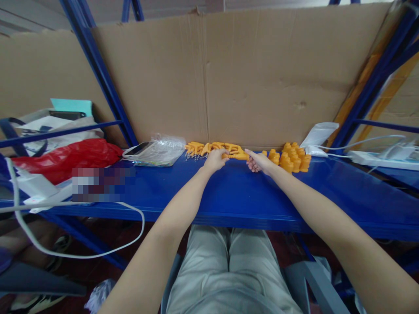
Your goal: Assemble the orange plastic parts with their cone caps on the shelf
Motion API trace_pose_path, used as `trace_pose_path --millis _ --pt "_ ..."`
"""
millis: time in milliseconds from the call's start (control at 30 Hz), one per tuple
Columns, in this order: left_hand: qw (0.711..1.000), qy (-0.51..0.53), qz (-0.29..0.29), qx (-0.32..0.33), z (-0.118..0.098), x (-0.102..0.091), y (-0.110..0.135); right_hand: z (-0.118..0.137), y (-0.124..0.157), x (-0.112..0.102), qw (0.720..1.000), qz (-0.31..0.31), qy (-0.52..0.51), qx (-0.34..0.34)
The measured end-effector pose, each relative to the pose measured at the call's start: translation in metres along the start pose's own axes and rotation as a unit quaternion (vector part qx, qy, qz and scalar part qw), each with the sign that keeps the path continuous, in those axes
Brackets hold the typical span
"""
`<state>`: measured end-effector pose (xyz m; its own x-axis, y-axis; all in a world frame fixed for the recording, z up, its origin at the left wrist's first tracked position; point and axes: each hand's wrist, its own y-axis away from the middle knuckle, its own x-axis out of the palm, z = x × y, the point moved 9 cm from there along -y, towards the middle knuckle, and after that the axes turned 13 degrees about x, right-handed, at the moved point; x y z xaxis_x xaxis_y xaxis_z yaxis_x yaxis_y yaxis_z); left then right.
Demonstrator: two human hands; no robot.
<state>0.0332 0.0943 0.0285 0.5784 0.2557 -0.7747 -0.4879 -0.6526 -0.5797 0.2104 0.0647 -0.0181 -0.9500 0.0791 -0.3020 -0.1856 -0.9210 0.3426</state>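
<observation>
While you are sitting at the blue tabletop [242,196], both bare hands are working toward its back, near the cardboard [262,78]. Your right hand [258,162] is pinching the right end of an orange piece [241,154], thumb on top, the other fingers curling below. Your left hand [216,159] is meeting its left side, thumb and forefinger bending around orange plastic; whether those fingers are grasping this same piece or another behind it, I cannot tell.

Location: the piece is lying between your two hands. Whether it is touching the tabletop or being lifted slightly, the view is not settling.

Step, as judged: you are handling one piece two-handed, probably positioning or adjusting it. The next move is likely calling for a steady right pinch and a small, exact shift of the left fingers, without snagging the nearby chained parts [195,148].

Orientation: its long axis is running roughly left to right, across your front and about parallel to the cardboard. One end is pointing at your right hand, the other toward your left; which is the front, I cannot tell.

Surroundings: the orange figures [293,158] are standing clustered just beyond your right hand; a clear bag [163,150] is lying left of the chained parts.
</observation>
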Motion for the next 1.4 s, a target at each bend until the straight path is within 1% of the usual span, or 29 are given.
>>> trace_pose_path --millis 300,433,667,967,1233,1400 --pt "1.0 -0.004 0.004 -0.001 0.0021 0.0015 0.0005 -0.002 -0.0053 0.0032 0.999 0.039 0.004 0.01" --pt "1.0 -0.005 0.003 -0.006 0.0053 0.0016 0.0016 -0.003 -0.005 0.0044 0.998 0.057 -0.01 0.019" --pt "1.0 -0.012 0.001 0.01 0.0046 0.0016 0.0014 -0.0019 -0.0012 0.0056 0.997 0.07 -0.027 0.004" --pt "1.0 -0.022 0.005 0.018 0.0066 0.0039 0.0006 -0.0017 -0.0022 0.0053 0.998 0.063 -0.027 0.001" --pt "1.0 -0.023 0.012 0.01 0.0045 0.0039 0.0012 0.0003 0.0021 0.0067 0.998 0.061 -0.024 0.002" --pt "1.0 -0.025 0.004 0.008 0.0053 0.0026 0.0008 0.0007 0.0012 0.0054 0.998 0.054 -0.029 0.001"
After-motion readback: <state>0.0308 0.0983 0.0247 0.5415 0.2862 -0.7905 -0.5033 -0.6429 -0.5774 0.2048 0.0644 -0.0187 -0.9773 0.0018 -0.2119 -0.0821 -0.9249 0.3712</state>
